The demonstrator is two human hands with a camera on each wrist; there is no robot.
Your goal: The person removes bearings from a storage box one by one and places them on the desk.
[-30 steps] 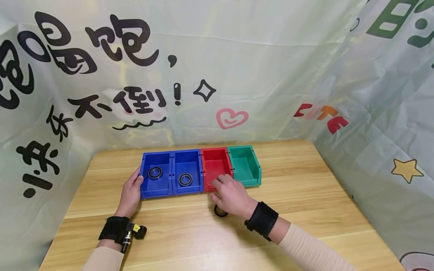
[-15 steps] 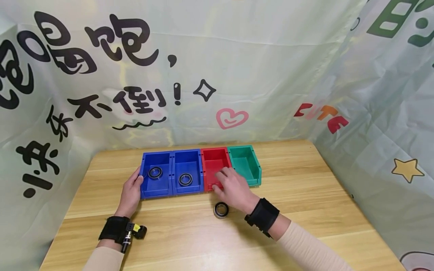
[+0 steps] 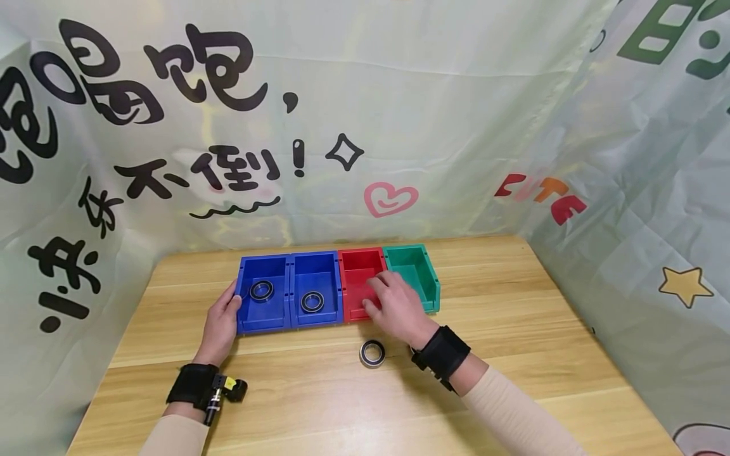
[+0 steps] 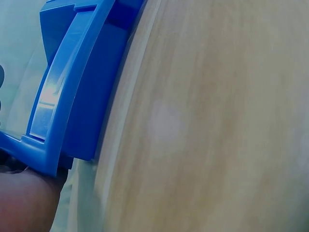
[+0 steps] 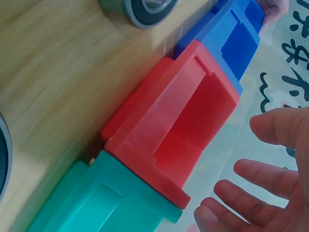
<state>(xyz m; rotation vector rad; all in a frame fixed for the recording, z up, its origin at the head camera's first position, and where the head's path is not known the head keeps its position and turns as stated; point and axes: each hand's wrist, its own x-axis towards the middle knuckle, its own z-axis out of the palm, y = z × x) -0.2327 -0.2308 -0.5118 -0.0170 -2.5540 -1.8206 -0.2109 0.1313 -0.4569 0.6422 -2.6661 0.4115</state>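
Blue, blue, red and green: in the head view, four bins stand side by side on the counter (image 3: pixel 319 392). The left hand (image 3: pixel 218 326) grips the outer end of the left blue bin (image 3: pixel 263 326). The right hand (image 3: pixel 402 315) hovers over the red bin (image 3: pixel 362 259), beside the green bin (image 3: pixel 435 297), and holds nothing. A first ring (image 3: pixel 261 299) lies in the left blue bin and a second ring (image 3: pixel 312 311) in the other blue bin (image 3: pixel 316 320). A third ring (image 3: pixel 372 365) rests flat on the counter, just in front of the red bin. The step in hand is judged to be right-hand work at the red bin with the row braced. Maintain light, steady end pressure; avoid skewing the row.

In the left wrist view, part of the left hand meets the bin's lower corner; how the hidden fingers lie cannot be told. Brace on the outer wall without lifting the bin.

In the right wrist view, the thumb and fingers are spread, apart from the red rim. A fourth ring (image 5: pixel 7 159) shows only as an edge. Keep the wrist high to avoid dragging either loose ring. When lifting a ring, pinch opposite points of its outer edge, hold it level and clear the front lip before release.
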